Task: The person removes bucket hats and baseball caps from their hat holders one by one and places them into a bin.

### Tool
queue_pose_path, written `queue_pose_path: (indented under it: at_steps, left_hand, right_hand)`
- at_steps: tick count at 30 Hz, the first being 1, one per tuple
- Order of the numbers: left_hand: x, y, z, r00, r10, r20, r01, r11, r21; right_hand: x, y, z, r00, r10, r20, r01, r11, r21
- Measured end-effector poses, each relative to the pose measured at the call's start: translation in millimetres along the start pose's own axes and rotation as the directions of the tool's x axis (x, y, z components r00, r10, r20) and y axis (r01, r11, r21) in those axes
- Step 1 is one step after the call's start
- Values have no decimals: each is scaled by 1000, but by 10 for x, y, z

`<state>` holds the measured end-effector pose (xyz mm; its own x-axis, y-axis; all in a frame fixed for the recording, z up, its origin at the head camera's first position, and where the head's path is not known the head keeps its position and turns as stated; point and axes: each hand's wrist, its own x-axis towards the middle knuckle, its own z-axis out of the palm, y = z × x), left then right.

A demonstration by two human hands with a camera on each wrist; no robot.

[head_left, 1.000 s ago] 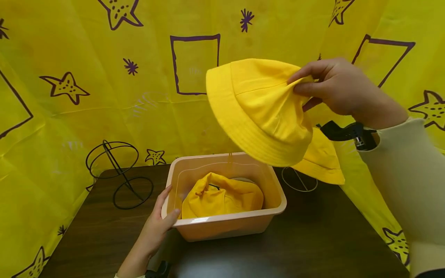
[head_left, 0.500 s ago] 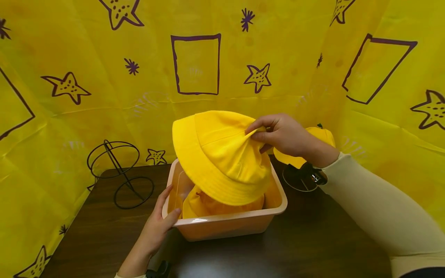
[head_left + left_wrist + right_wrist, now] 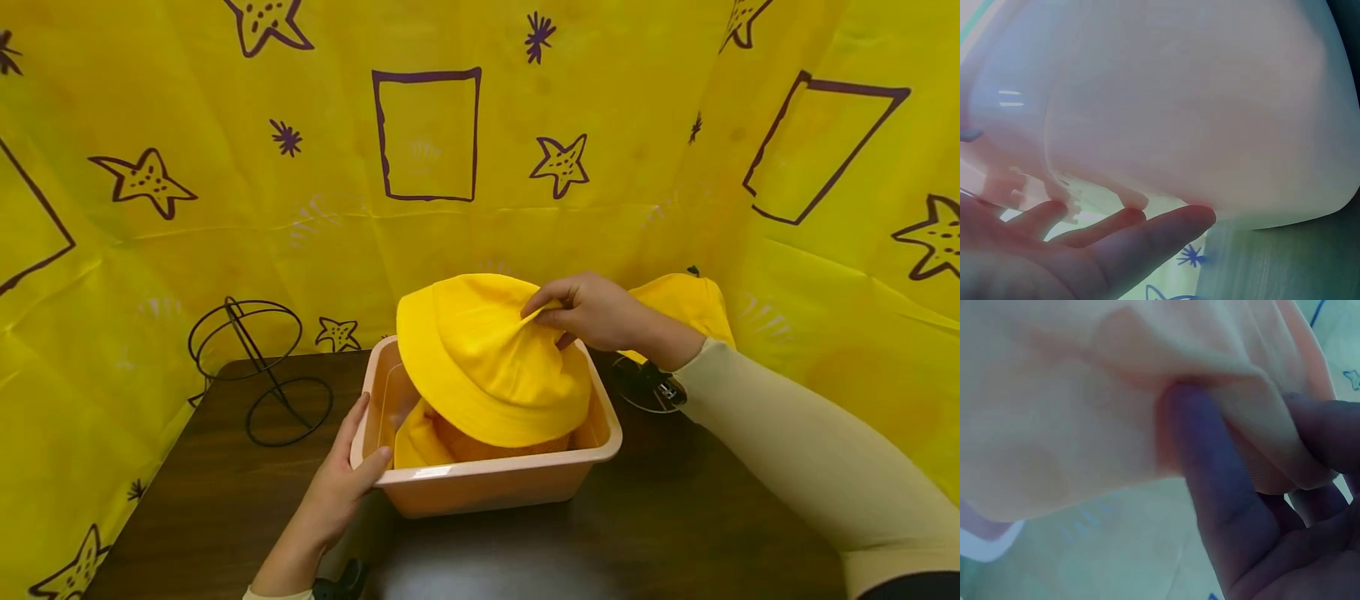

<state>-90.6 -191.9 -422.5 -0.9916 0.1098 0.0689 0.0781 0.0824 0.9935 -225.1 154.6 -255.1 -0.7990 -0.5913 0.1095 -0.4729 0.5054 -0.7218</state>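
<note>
My right hand (image 3: 596, 312) pinches the crown of a yellow bucket hat (image 3: 487, 367), bunching the cloth into a fold. That hat hangs tilted, its brim facing left and down inside a pale pink plastic basin (image 3: 480, 487). Under it, more yellow cloth (image 3: 420, 437) lies in the basin, mostly hidden. In the right wrist view, the thumb and fingers close on the hat's fold (image 3: 1254, 406). My left hand (image 3: 337, 487) grips the basin's left rim near the front corner, thumb over the rim. The left wrist view shows fingers (image 3: 1147, 240) against the basin's outer wall.
A black wire hat stand (image 3: 262, 367) stands on the dark wooden table (image 3: 660, 525) at the left. Behind my right forearm, another yellow hat (image 3: 686, 304) sits on a similar wire stand (image 3: 637, 392). A yellow cloth backdrop (image 3: 315, 233) encloses the table.
My right hand has brought the bucket hat left and down, from high at the right into the basin's opening. My left hand stays on the basin's rim.
</note>
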Motion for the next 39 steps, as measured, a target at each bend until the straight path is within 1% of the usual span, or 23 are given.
queue_pose_path:
  at_steps: [3, 6, 8, 11, 14, 17, 21, 23, 25, 27, 29, 31, 33, 35, 37, 39]
  left_hand:
    - [3, 1, -6, 1000, 2, 0, -2, 1000, 2]
    - [4, -2, -13, 1000, 8, 0, -8, 1000, 10]
    - [4, -2, -16, 1000, 11, 3, -11, 1000, 13]
    - [4, -1, -14, 1000, 11, 2, -11, 1000, 15]
    - [4, -4, -11, 1000, 9, -2, -9, 1000, 21]
    - [5, -12, -10, 1000, 5, -4, -5, 1000, 12]
    - [6, -27, -9, 1000, -1, 5, 1, 1000, -25]
    - [6, -31, -8, 1000, -5, 7, 5, 999, -40]
    - [4, -34, -7, 1000, -9, 9, 9, 999, -48]
    - [1, -35, -7, 1000, -10, 7, 10, 999, -49]
    - [-2, -35, -8, 1000, -8, 6, 8, 999, -47]
    - [-5, -35, -10, 1000, -3, 6, 3, 999, -52]
    - [-5, -34, -12, 1000, 1, 8, 0, 998, -60]
    - [-3, -33, -15, 1000, 4, 14, -3, 998, -69]
    - [1, -31, -16, 1000, 5, 19, -4, 997, -71]
    - [5, -27, -17, 1000, 6, 23, -5, 998, -70]
  right_hand:
    - [37, -8, 11, 999, -39, 35, 42, 996, -81]
    - [78, -9, 52, 991, -79, 113, 94, 985, -142]
    - [106, 1, 97, 979, -100, 175, 132, 975, -177]
    - [142, 8, 184, 957, -130, 261, 190, 957, -219]
    - [179, 18, 282, 939, -143, 311, 230, 937, -262]
    - [217, 17, 384, 922, -157, 353, 277, 906, -321]
    - [277, 13, 524, 898, -162, 408, 340, 846, -411]
    - [305, 3, 591, 892, -148, 427, 351, 821, -450]
    - [333, -5, 655, 891, -117, 438, 343, 807, -481]
    - [359, -15, 716, 890, -82, 449, 326, 802, -500]
    - [383, -18, 781, 891, -15, 454, 279, 808, -520]
    - [400, -21, 851, 890, 71, 451, 204, 821, -532]
    - [413, -11, 930, 884, 153, 442, 130, 828, -546]
    - [422, 1, 1011, 877, 228, 423, 56, 826, -560]
    - [434, 13, 1084, 868, 272, 414, 9, 827, -563]
    - [446, 31, 1147, 862, 293, 414, -8, 823, -567]
